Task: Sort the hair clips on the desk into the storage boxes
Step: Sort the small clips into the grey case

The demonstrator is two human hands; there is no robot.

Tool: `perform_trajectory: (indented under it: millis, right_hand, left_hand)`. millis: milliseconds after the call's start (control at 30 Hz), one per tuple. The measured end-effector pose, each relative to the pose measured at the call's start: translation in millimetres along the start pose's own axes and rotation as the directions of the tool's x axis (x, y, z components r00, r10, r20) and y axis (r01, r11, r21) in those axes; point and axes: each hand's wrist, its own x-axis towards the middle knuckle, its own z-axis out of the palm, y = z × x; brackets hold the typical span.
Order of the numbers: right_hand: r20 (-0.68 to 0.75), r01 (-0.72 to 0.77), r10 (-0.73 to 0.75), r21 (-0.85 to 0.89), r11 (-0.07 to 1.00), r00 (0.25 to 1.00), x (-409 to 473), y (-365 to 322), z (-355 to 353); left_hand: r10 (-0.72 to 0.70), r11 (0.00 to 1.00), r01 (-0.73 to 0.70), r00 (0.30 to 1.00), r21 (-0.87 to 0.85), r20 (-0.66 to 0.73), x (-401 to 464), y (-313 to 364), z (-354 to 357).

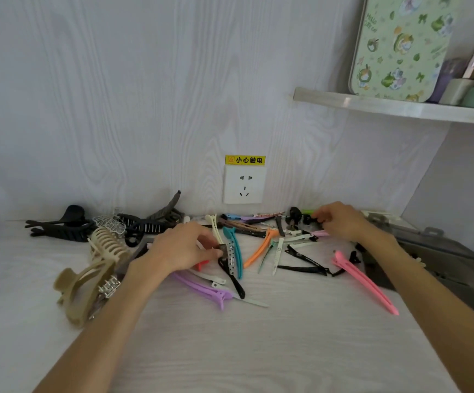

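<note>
Many hair clips lie scattered along the back of the white desk (230, 350). My left hand (181, 248) pinches the top of a black and silver duckbill clip (231, 268) beside a teal clip (237, 251). My right hand (340, 221) has its fingers closed on a small black clip (305, 219) near the wall. Beige claw clips (88, 282) and black claw clips (62, 228) sit at the left. A purple clip (201, 290), an orange clip (259, 249) and a long pink clip (366, 282) lie in the middle and right. A grey storage box (451, 262) stands at the right, under my right forearm.
A wall socket (244, 184) with a yellow warning label is at the back centre. A shelf (394, 107) at the upper right holds a green patterned tin and small containers. A pale translucent object sits at the far left edge.
</note>
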Motion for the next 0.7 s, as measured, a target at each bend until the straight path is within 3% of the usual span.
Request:
perform_trajectory:
  millis: [100,167,333,567,700]
  right_hand:
    - [0.166,0.07,-0.047,-0.137,0.988,0.985,-3.1,-0.3,3.3]
    - [0.183,0.167,-0.125,-0.235,0.958,0.975,-2.5,-4.1,13.1]
    - [-0.246,0.173,-0.202,-0.133,0.976,0.948,1.7,-22.3,37.3]
    - [-0.259,0.187,-0.214,-0.126,0.974,0.942,7.3,-38.0,55.2]
    - [-0.271,0.199,-0.211,-0.071,0.977,0.939,2.9,-39.6,51.7]
  left_hand:
    - [-0.003,1.0,0.004,0.997,0.012,-0.071,0.1,1.5,6.0]
    - [-0.006,1.0,0.008,0.991,0.012,-0.134,-1.1,3.5,8.1]
    - [0.022,0.999,-0.015,0.982,0.038,-0.189,-1.7,4.1,12.9]
    - [0.074,0.996,-0.07,0.996,0.062,-0.051,-5.9,4.4,4.0]
    - [0.071,0.996,-0.068,0.996,0.055,-0.057,-7.0,3.7,1.6]
